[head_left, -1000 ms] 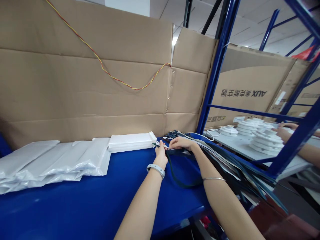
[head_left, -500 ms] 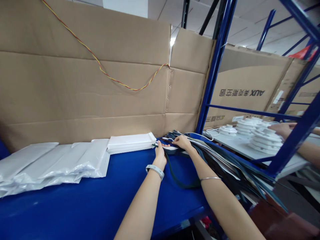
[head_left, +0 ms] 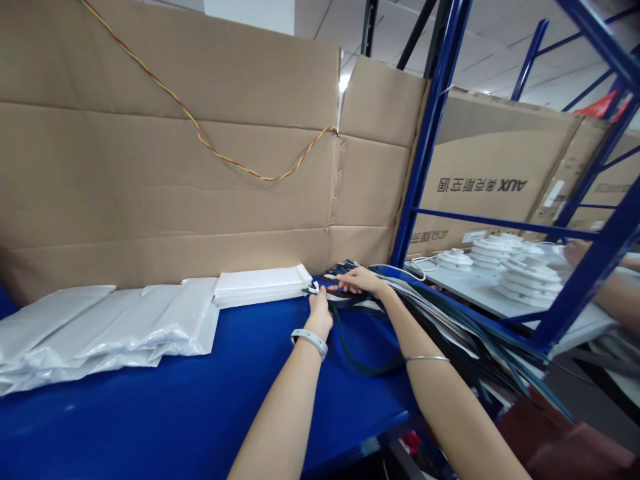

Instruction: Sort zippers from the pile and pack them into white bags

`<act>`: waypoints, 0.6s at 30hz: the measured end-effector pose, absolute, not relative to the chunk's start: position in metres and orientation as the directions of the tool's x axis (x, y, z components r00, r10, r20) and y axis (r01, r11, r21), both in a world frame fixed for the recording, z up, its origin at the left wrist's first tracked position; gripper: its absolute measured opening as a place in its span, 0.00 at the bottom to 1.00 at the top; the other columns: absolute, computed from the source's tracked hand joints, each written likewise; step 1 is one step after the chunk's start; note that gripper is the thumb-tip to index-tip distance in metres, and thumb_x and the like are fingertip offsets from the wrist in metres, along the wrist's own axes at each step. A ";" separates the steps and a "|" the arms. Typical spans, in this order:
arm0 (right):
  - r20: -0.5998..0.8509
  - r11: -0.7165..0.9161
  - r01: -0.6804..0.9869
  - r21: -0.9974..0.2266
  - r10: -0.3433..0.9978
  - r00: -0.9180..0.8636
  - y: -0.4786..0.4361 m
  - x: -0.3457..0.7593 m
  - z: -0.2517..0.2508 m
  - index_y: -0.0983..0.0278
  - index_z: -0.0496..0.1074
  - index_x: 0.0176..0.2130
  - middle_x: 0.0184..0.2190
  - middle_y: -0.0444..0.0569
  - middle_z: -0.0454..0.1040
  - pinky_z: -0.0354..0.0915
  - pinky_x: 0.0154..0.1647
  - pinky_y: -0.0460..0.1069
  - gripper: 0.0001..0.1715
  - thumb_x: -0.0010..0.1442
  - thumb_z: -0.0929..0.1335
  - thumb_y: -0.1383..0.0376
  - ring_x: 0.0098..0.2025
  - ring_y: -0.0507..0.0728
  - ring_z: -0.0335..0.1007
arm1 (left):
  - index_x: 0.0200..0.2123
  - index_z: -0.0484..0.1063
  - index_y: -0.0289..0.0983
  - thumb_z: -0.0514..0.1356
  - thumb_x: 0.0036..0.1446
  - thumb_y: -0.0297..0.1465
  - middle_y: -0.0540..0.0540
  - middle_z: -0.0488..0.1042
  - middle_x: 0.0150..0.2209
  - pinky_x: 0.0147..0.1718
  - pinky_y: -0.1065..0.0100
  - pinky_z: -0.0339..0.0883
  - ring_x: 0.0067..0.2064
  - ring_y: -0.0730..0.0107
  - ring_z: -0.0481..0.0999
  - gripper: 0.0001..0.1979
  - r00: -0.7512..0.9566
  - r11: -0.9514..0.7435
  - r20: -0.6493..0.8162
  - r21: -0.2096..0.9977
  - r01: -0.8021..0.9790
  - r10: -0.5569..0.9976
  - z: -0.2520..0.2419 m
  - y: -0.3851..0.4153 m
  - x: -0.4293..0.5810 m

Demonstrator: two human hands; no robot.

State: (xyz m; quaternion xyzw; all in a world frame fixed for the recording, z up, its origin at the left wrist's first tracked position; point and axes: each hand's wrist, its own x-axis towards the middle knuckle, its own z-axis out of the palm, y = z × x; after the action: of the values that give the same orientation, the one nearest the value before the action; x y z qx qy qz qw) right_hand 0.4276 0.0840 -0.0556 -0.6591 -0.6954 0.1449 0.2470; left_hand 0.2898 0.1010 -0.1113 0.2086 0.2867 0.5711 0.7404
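Note:
My left hand [head_left: 321, 312] is closed on the end of a dark green flat strap [head_left: 367, 368], with small white ends sticking out above the thumb. The rest of that strap hangs in a loop over the blue tabletop. Just to the right, my right hand [head_left: 364, 280] has its fingers curled at the ends of more straps, close to the left fingertips. What exactly it pinches is too small to make out. Under and beside my right forearm runs a long bundle of dark and white straps [head_left: 445, 320], trailing off over the table's right edge.
A stack of white packets [head_left: 263, 285] lies against the cardboard wall [head_left: 165, 180], beside glossy white plastic bags [head_left: 175, 320] at left. Right of the blue post [head_left: 433, 133], white round parts [head_left: 527, 280] are piled on a grey table near another person's blurred hand [head_left: 577, 253].
My right hand has shifted slightly left, nearer my left hand, with its fingers reaching further over. My left hand stays almost still. The other person's hand has moved right.

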 end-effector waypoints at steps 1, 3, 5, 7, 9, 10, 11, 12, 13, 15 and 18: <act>0.195 0.050 0.860 -0.508 0.979 0.058 0.086 0.428 -0.058 0.68 0.77 0.34 0.28 0.51 0.75 0.62 0.28 0.44 0.24 0.58 0.61 0.54 0.27 0.52 0.68 | 0.27 0.66 0.35 0.60 0.54 0.26 0.45 0.73 0.26 0.38 0.64 0.69 0.31 0.68 0.76 0.06 0.191 0.266 -0.185 0.635 -0.725 0.964 -0.111 0.101 0.290; 0.258 -0.029 0.883 -0.469 0.951 0.168 0.091 0.428 -0.065 0.68 0.77 0.34 0.33 0.54 0.76 0.62 0.35 0.46 0.17 0.56 0.64 0.59 0.34 0.55 0.71 | 0.26 0.65 0.34 0.59 0.55 0.26 0.45 0.73 0.25 0.38 0.63 0.69 0.31 0.67 0.76 0.07 0.209 0.276 -0.180 0.633 -0.723 0.961 -0.110 0.100 0.289; 0.284 -0.102 0.893 -0.438 0.927 0.245 0.096 0.426 -0.074 0.67 0.77 0.32 0.35 0.56 0.76 0.61 0.40 0.48 0.10 0.51 0.68 0.64 0.41 0.59 0.70 | 0.25 0.65 0.34 0.59 0.54 0.25 0.44 0.73 0.25 0.38 0.62 0.69 0.31 0.66 0.76 0.07 0.225 0.285 -0.176 0.633 -0.720 0.958 -0.110 0.099 0.288; 0.290 -0.157 0.894 -0.420 0.910 0.297 0.099 0.422 -0.081 0.67 0.77 0.30 0.35 0.58 0.76 0.61 0.42 0.50 0.08 0.49 0.69 0.67 0.43 0.61 0.69 | 0.25 0.65 0.34 0.61 0.53 0.25 0.44 0.74 0.25 0.39 0.61 0.69 0.31 0.65 0.77 0.07 0.236 0.292 -0.174 0.634 -0.716 0.956 -0.110 0.099 0.288; 0.291 -0.178 0.891 -0.419 0.903 0.317 0.101 0.421 -0.084 0.67 0.77 0.31 0.35 0.58 0.76 0.60 0.43 0.50 0.08 0.50 0.68 0.67 0.44 0.61 0.69 | 0.25 0.66 0.34 0.62 0.51 0.26 0.43 0.74 0.25 0.39 0.60 0.69 0.32 0.64 0.77 0.07 0.242 0.296 -0.173 0.638 -0.711 0.955 -0.110 0.098 0.287; 0.290 -0.172 0.889 -0.424 0.905 0.313 0.100 0.421 -0.084 0.67 0.77 0.32 0.35 0.58 0.76 0.60 0.43 0.50 0.09 0.51 0.67 0.67 0.44 0.61 0.69 | 0.25 0.66 0.34 0.63 0.51 0.26 0.43 0.74 0.25 0.40 0.60 0.69 0.32 0.63 0.77 0.07 0.242 0.296 -0.173 0.640 -0.709 0.955 -0.110 0.098 0.287; 0.286 -0.156 0.889 -0.431 0.911 0.298 0.099 0.423 -0.082 0.67 0.77 0.33 0.36 0.57 0.76 0.60 0.42 0.49 0.11 0.52 0.66 0.66 0.43 0.60 0.69 | 0.25 0.66 0.34 0.63 0.51 0.27 0.43 0.74 0.26 0.40 0.61 0.68 0.32 0.63 0.77 0.07 0.241 0.294 -0.172 0.642 -0.708 0.955 -0.110 0.099 0.287; 0.279 -0.129 0.888 -0.442 0.921 0.272 0.097 0.426 -0.078 0.66 0.77 0.35 0.36 0.55 0.76 0.61 0.41 0.48 0.13 0.53 0.65 0.65 0.42 0.59 0.69 | 0.25 0.67 0.33 0.63 0.51 0.28 0.42 0.74 0.26 0.40 0.61 0.68 0.32 0.63 0.77 0.08 0.238 0.292 -0.172 0.645 -0.706 0.956 -0.110 0.099 0.287; 0.265 -0.093 0.886 -0.454 0.935 0.234 0.095 0.430 -0.074 0.66 0.77 0.37 0.36 0.54 0.76 0.61 0.40 0.48 0.14 0.54 0.65 0.63 0.41 0.58 0.69 | 0.25 0.67 0.33 0.62 0.52 0.28 0.42 0.75 0.26 0.41 0.61 0.68 0.33 0.63 0.77 0.08 0.234 0.289 -0.173 0.648 -0.705 0.957 -0.110 0.099 0.286; 0.217 -0.004 0.877 -0.480 0.968 0.124 0.088 0.437 -0.065 0.65 0.77 0.38 0.33 0.50 0.76 0.62 0.35 0.46 0.17 0.54 0.64 0.60 0.35 0.55 0.69 | 0.25 0.68 0.33 0.63 0.52 0.30 0.42 0.75 0.26 0.41 0.62 0.68 0.33 0.64 0.77 0.08 0.225 0.285 -0.176 0.652 -0.703 0.958 -0.110 0.099 0.286; 0.099 0.108 0.852 -0.513 0.993 -0.067 0.077 0.445 -0.052 0.65 0.78 0.35 0.27 0.46 0.75 0.61 0.27 0.44 0.18 0.50 0.67 0.56 0.27 0.52 0.67 | 0.27 0.69 0.33 0.65 0.49 0.32 0.43 0.75 0.27 0.39 0.62 0.68 0.31 0.64 0.77 0.09 0.215 0.280 -0.181 0.654 -0.702 0.960 -0.111 0.099 0.285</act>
State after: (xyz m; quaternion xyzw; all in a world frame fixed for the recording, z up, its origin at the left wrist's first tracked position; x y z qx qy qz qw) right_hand 0.4452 0.0767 -0.0521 -0.6477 -0.7120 0.1624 0.2172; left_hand 0.2854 0.0992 -0.1115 0.2236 0.2878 0.5566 0.7466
